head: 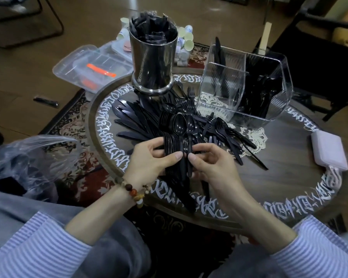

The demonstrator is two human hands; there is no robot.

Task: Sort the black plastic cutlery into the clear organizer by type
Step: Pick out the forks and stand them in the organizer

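Spoons [174, 135] stand as a nested stack between my two hands, bowls up and away from me, handles running down toward the table [285, 177] edge. My left hand [149, 159] wraps the stack's left side, fingers curled behind it and thumb pressed on the front. My right hand [211, 163] pinches the handles from the right, thumb tip almost meeting the left thumb. Loose cutlery [137, 119] lies fanned on the table beyond the hands. I see the organizer [243, 85] at the far right of the table, black pieces standing in its right-hand compartments. A steel canister [152, 63] stands to its left. A beaded bracelet [133, 189] circles my left wrist.
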